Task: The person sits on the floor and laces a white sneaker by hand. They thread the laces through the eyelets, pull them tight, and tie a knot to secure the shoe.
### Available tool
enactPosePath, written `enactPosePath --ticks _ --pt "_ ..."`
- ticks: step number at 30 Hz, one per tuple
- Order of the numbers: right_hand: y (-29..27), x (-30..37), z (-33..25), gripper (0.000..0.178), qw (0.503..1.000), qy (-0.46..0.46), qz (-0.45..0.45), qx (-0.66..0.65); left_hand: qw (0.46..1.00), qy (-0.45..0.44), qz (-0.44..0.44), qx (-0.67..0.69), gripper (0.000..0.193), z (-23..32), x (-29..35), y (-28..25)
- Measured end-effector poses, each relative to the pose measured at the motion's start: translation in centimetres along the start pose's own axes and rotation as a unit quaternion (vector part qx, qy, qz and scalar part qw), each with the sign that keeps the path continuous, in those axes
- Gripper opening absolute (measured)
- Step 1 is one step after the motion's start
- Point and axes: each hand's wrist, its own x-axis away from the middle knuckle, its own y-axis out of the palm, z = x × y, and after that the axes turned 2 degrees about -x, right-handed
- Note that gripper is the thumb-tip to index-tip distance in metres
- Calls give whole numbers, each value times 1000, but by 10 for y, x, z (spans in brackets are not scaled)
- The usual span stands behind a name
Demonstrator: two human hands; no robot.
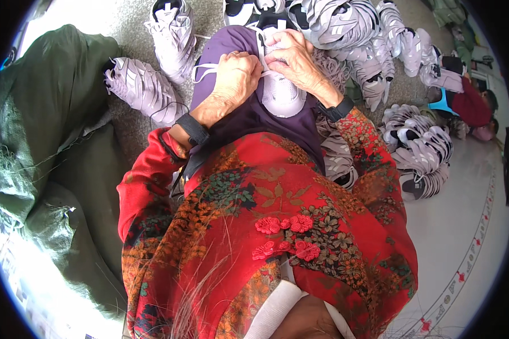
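Left hand (237,74): fingers curled tight together on a white lace (209,66), loop poking out to the left, tips hidden; right hand (292,59): fingers bent, slightly apart, resting over the lacing of a pale lilac shoe (283,97), can't tell if they're pinching anything. Shoe's on the lap, on purple trousers (223,44), toe toward the red floral jacket (271,192). Further out, a left shoe stack (144,90) and a right shoe stack (342,24) on the grey floor (133,39).

There are 2 grips (236,76) (291,59), 2 wristbands (193,129) (338,109) and many shoes (283,97).
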Motion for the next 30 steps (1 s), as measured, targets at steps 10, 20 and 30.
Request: enactPosePath --ticks 10,20,30 --pt "7 -2 -1 6 999 0 36 -15 990 -39 9 132 28 -4 -4 -4" --pt "6 -11 -10 25 955 -143 14 258 987 51 5 152 26 -14 -6 4" --pt "-11 -12 2 12 993 -78 -55 63 995 69 -21 75 10 -10 -9 -1"
